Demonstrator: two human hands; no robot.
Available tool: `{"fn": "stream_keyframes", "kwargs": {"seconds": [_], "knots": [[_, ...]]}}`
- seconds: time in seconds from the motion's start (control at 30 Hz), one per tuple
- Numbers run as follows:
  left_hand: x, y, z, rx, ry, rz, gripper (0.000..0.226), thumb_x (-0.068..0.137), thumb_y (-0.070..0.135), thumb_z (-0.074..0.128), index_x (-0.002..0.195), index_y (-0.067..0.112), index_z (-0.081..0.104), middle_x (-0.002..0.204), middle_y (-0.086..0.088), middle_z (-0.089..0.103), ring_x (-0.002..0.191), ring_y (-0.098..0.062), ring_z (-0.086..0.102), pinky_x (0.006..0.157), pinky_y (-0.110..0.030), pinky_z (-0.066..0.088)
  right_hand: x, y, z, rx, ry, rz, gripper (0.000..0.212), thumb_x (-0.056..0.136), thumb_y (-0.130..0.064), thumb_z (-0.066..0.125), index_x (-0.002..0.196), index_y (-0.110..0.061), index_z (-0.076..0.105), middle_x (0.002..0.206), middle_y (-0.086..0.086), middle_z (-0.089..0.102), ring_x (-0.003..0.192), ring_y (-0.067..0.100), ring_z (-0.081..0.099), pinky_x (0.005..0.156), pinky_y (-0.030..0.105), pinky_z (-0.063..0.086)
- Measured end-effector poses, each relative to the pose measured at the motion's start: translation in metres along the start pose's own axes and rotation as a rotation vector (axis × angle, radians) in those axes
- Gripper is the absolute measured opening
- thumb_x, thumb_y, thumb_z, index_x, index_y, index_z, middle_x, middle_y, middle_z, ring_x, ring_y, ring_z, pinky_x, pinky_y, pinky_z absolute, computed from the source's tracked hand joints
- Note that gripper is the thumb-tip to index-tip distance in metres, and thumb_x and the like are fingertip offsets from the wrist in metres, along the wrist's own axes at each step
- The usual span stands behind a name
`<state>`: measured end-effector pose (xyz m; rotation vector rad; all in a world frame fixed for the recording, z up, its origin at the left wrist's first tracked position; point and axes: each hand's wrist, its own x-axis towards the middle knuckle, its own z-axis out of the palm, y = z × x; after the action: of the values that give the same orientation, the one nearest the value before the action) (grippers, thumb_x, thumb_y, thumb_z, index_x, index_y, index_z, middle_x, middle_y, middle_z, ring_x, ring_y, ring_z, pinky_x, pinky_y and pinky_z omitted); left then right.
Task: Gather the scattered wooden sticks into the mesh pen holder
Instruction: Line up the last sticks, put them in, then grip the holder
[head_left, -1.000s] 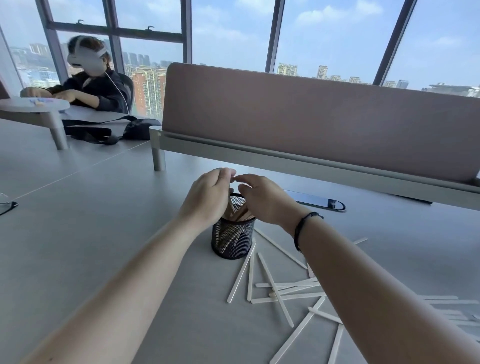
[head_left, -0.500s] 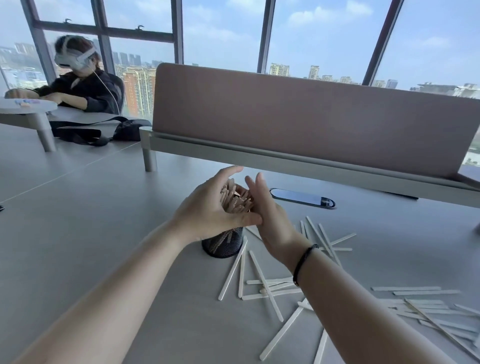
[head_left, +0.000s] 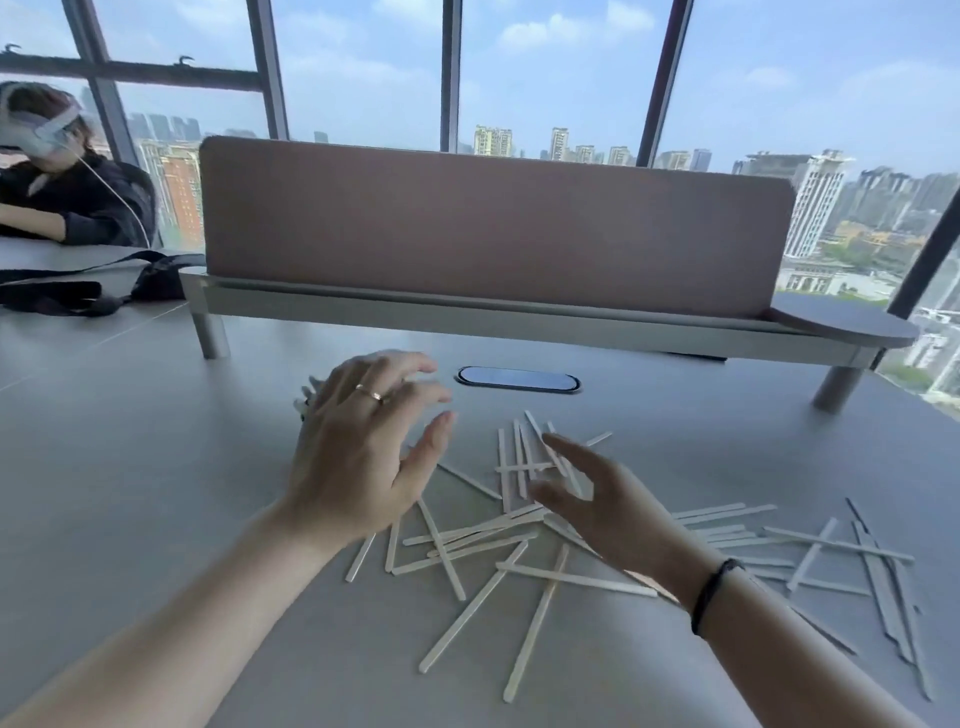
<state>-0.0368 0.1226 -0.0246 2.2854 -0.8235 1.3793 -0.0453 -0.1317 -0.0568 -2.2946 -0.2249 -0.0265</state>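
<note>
— Report the layout, largest item first.

— Grey tabletop (head_left: 130, 493), spanning the whole near field. At its far edge stands a pinkish divider panel (head_left: 493, 228) on a pale raised shelf (head_left: 467, 319) with cylindrical legs. Beyond that, tall windows (head_left: 545, 78) with a city skyline. At far left a second person (head_left: 67, 197) wearing a white headset sits at the adjoining desk, with a black strap bag (head_left: 104, 286) lying near them.

— And the hands?

— Left hand (head_left: 358, 462): raised above the tabletop, back toward the camera, fingers (head_left: 415, 387) spread and straight, holding nothing. A ring (head_left: 370, 393) is on one finger. Right hand (head_left: 608, 509): lower and to the right, fingers extended and loosely apart, hovering over the pile, gripping nothing. A black band (head_left: 711, 592) circles that wrist.

— Location of the task items?

— Wooden sticks (head_left: 519, 545) lie scattered flat on the tabletop, crossed over one another, from under the left hand out to the right edge. The mesh pen holder (head_left: 306, 410) is almost fully hidden behind the left hand; only a sliver at the hand's left side shows, with pale stick ends (head_left: 311, 387) protruding above it.

— Anything smaller?

— A dark oval cable port (head_left: 519, 378) set in the tabletop, between the hands and the shelf.
</note>
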Motion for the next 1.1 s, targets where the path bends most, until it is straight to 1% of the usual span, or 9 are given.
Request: {"fn": "stream_keyframes", "kwargs": {"seconds": [0.1,0.17,0.23,0.3,0.37,0.5,0.67,0.87,1.1], "knots": [[-0.026,0.031,0.007,-0.096,-0.227,0.123,0.024,0.095,0.035,0.061,0.091,0.014,0.074,0.11,-0.003,0.071,0.092,-0.024,0.068,0.083,-0.041,0.053,-0.028,0.032,-0.024,-0.232,0.031,-0.024,0.065,0.088,-0.054,0.063,0.147,-0.037,0.04,0.157,-0.016,0.033,0.147,0.005,0.024,0.113,0.019,0.018],[-0.044,0.042,0.013,-0.073,-0.516,0.029,0.043,0.094,0.059,0.054,0.109,0.023,0.071,0.133,-0.001,0.062,0.111,-0.023,0.063,0.094,-0.046,0.051,-0.047,0.051,-0.038,-0.345,0.043,-0.027,0.066,0.087,-0.061,0.059,0.147,-0.042,0.038,0.161,-0.015,0.027,0.151,0.006,0.011,0.12,0.027,0.011],[-0.055,0.046,0.017,0.002,-0.839,-0.158,0.071,0.086,0.083,0.034,0.138,0.038,0.05,0.161,0.003,0.03,0.144,-0.021,0.033,0.121,-0.046,0.025,-0.065,0.069,-0.05,-0.482,0.061,-0.025,0.068,0.085,-0.071,0.051,0.147,-0.046,0.034,0.162,-0.016,0.022,0.152,0.007,0.003,0.124,0.036,0.004],[-0.061,0.045,0.018,0.006,-0.991,-0.286,0.088,0.077,0.094,0.018,0.15,0.046,0.028,0.167,0.006,0.007,0.153,-0.015,0.005,0.124,-0.041,0.001,-0.078,0.082,-0.061,-0.596,0.069,0.009,0.072,0.084,-0.077,0.044,0.148,-0.047,0.031,0.164,-0.014,0.019,0.153,0.01,-0.002,0.124,0.041,-0.002],[-0.061,0.047,0.019,-0.011,-0.997,-0.337,0.099,0.067,0.099,0.011,0.151,0.048,0.021,0.167,0.007,0.004,0.153,-0.012,-0.001,0.123,-0.044,0.0,-0.086,0.091,-0.071,-0.646,0.087,0.084,0.076,0.082,-0.081,0.039,0.149,-0.047,0.028,0.165,-0.01,0.017,0.154,0.015,-0.003,0.123,0.047,-0.004],[-0.06,0.053,0.027,0.043,-1.025,-0.394,0.108,0.059,0.104,0.014,0.152,0.05,0.019,0.168,0.004,0.004,0.154,-0.017,-0.003,0.122,-0.049,0.002,-0.088,0.106,-0.094,-0.61,0.135,0.359,0.088,0.076,-0.091,0.023,0.151,-0.046,0.02,0.167,-0.002,0.01,0.153,0.028,-0.005,0.118,0.059,-0.001],[-0.059,0.065,0.032,0.032,-1.048,-0.443,0.115,0.051,0.108,0.023,0.152,0.053,0.014,0.169,0.006,0.0,0.155,-0.018,-0.002,0.124,-0.046,0.008,-0.086,0.122,-0.102,-0.592,0.136,0.604,0.087,0.075,-0.092,0.02,0.147,-0.045,0.027,0.165,0.004,0.014,0.152,0.035,0.0,0.114,0.069,0.005],[-0.05,0.085,0.045,-0.141,-0.964,-0.483,0.105,0.058,0.096,0.051,0.15,0.051,0.026,0.166,0.015,0.011,0.152,-0.007,0.011,0.121,-0.036,0.022,-0.083,0.118,-0.087,-0.584,0.108,0.475,0.089,0.078,-0.089,0.02,0.152,-0.04,0.023,0.167,0.004,0.008,0.153,0.025,-0.006,0.121,0.054,0.001],[-0.051,0.092,0.063,-0.292,-0.884,-0.409,0.071,0.076,0.075,0.059,0.139,0.043,0.047,0.157,0.023,0.031,0.14,0.002,0.036,0.112,-0.021,0.029,-0.074,0.097,-0.053,-0.593,0.095,0.253,0.083,0.082,-0.085,0.021,0.15,-0.037,0.029,0.163,-0.002,0.022,0.153,0.019,0.006,0.122,0.045,0.007]]}}
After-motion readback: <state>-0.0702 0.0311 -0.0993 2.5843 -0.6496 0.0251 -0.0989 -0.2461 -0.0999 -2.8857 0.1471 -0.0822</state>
